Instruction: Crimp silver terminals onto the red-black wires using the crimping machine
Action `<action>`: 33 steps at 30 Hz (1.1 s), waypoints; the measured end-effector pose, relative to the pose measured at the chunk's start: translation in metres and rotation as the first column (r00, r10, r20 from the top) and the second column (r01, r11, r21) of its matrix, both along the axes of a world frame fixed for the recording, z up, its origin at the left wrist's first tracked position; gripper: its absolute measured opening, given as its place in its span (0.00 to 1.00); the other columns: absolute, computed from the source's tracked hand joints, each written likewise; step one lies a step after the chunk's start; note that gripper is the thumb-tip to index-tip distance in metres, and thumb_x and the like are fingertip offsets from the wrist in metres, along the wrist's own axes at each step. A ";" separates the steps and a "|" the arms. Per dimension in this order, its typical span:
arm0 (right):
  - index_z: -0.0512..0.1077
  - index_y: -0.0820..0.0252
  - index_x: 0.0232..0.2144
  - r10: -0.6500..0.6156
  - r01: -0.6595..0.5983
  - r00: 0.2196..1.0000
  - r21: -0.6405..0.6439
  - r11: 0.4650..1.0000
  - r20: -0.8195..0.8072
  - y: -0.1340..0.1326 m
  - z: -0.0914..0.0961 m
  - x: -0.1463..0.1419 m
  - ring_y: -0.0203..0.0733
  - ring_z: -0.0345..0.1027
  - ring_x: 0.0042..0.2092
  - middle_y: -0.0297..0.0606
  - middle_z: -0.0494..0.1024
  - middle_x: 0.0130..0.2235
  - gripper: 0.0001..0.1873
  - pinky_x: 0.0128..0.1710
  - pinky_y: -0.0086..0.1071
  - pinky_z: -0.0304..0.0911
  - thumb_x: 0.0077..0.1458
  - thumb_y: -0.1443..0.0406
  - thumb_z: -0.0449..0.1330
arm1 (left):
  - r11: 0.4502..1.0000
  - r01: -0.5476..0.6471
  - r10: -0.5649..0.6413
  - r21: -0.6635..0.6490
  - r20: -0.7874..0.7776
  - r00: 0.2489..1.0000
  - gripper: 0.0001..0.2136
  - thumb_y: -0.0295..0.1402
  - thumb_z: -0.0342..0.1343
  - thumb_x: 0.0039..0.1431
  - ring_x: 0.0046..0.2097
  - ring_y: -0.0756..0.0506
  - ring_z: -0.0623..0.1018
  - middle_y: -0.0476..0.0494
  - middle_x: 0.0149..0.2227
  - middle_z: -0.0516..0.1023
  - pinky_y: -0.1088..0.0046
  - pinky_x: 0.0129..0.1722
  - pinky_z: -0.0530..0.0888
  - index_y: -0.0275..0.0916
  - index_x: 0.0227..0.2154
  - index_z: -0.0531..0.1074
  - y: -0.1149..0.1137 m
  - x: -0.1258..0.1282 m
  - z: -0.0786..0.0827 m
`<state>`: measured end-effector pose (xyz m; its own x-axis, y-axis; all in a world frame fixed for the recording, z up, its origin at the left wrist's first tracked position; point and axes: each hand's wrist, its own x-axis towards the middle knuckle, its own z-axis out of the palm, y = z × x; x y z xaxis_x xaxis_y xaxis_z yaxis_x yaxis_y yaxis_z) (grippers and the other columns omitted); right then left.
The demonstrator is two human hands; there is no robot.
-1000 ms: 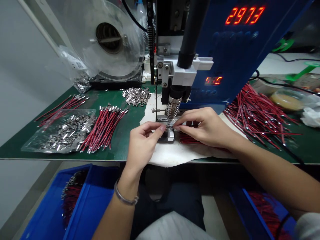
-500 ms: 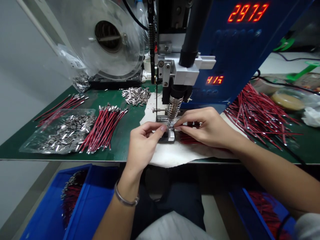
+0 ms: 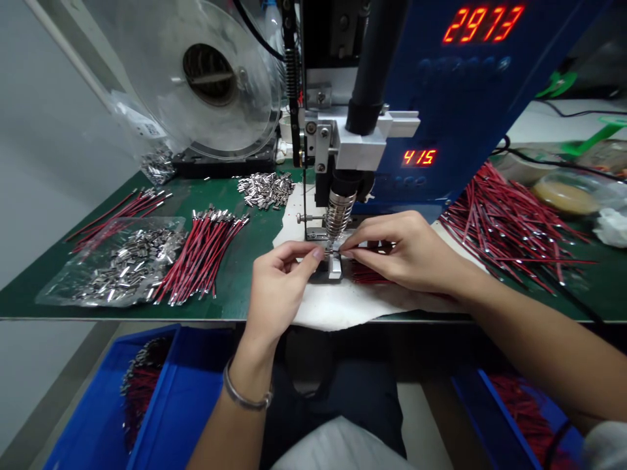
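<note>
Blue bin (image 3: 161, 398) sits lowest on the left, below the bench edge, with red wires heaped inside. Above it, on the green mat (image 3: 245, 215), lies a clear bag (image 3: 117, 264) of metal terminals. A thin bundle (image 3: 120, 209) of red wires lies behind the bag, and a thicker sheaf (image 3: 203, 254) lies just beside it on the right. A clear reel (image 3: 215, 72) stands at the back, and a loose heap (image 3: 267, 189) of terminals lies in front of it.

The left hand (image 3: 277, 287) wears a bracelet (image 3: 242, 395) at the wrist and rests on a white cloth (image 3: 337, 303). Its thumb and forefinger are closed together, pinching a small part (image 3: 334, 250) on the jig (image 3: 333, 267). The part is too small to make out.

The jig stands on the cloth, directly under the coiled nozzle (image 3: 337, 212) of the blue machine (image 3: 455, 111). The right hand (image 3: 409, 251) comes in from the other side, also with thumb and forefinger pinched on the part. The fingertips of both hands almost meet over the jig. A few red wires (image 3: 365, 271) lie on the cloth beneath the right hand's fingers.

The machine's displays read 2973 (image 3: 482, 25) and 415 (image 3: 419, 157). A wide pile (image 3: 509, 225) of red wires fans over the mat to the right. A second bin (image 3: 514, 418) of wires sits below the right forearm.
</note>
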<state>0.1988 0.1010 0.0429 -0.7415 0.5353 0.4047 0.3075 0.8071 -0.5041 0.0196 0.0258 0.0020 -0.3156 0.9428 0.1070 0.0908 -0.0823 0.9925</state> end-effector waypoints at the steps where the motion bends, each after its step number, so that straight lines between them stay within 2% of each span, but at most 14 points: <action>1: 0.78 0.64 0.34 0.000 0.000 1.000 0.000 1.000 0.004 0.000 0.000 0.000 0.35 0.71 0.31 0.38 0.79 0.31 0.08 0.32 0.27 0.62 0.54 0.71 0.59 | 1.000 -0.005 0.005 0.000 -0.003 1.000 0.08 0.37 0.63 0.51 0.31 0.50 0.74 0.45 0.30 0.79 0.77 0.31 0.69 0.37 0.30 0.79 0.000 0.000 0.000; 5: 0.79 0.64 0.33 0.000 0.000 1.000 0.001 1.000 0.011 0.000 0.001 0.000 0.35 0.71 0.31 0.39 0.79 0.31 0.07 0.32 0.27 0.62 0.54 0.71 0.59 | 1.000 -0.015 0.014 0.011 0.054 0.998 0.09 0.38 0.61 0.53 0.28 0.52 0.72 0.47 0.28 0.77 0.79 0.27 0.66 0.37 0.30 0.77 0.000 0.000 -0.001; 9: 0.78 0.65 0.33 0.003 -0.002 1.000 -0.004 1.000 0.020 0.000 0.002 0.000 0.36 0.72 0.32 0.40 0.79 0.32 0.07 0.33 0.27 0.62 0.54 0.71 0.59 | 1.000 -0.017 0.016 0.011 0.145 0.989 0.16 0.44 0.54 0.59 0.23 0.54 0.67 0.47 0.23 0.71 0.78 0.22 0.62 0.36 0.23 0.72 0.002 0.000 -0.001; 14: 0.79 0.65 0.33 0.003 -0.002 1.000 -0.014 1.000 0.021 0.000 0.001 0.002 0.36 0.72 0.33 0.40 0.80 0.33 0.08 0.34 0.28 0.63 0.54 0.70 0.59 | 1.000 -0.015 0.015 0.003 0.134 0.991 0.18 0.45 0.53 0.59 0.20 0.55 0.60 0.50 0.20 0.66 0.77 0.19 0.58 0.36 0.20 0.68 0.001 0.000 -0.001; 21: 0.78 0.64 0.33 0.003 -0.003 1.000 -0.016 1.000 0.009 0.000 0.002 -0.001 0.35 0.71 0.32 0.39 0.80 0.32 0.07 0.34 0.27 0.62 0.54 0.71 0.59 | 0.999 -0.041 0.042 -0.021 0.061 0.997 0.19 0.47 0.53 0.58 0.20 0.53 0.61 0.50 0.18 0.65 0.75 0.19 0.59 0.38 0.19 0.67 0.000 0.002 0.002; 33: 0.78 0.64 0.33 0.002 -0.002 1.000 0.002 1.000 0.020 0.000 0.001 0.000 0.35 0.71 0.31 0.39 0.79 0.31 0.08 0.33 0.27 0.61 0.55 0.70 0.59 | 1.000 -0.023 0.023 -0.001 0.056 0.998 0.19 0.46 0.53 0.58 0.21 0.53 0.62 0.50 0.18 0.65 0.75 0.20 0.59 0.38 0.19 0.66 0.000 0.001 0.002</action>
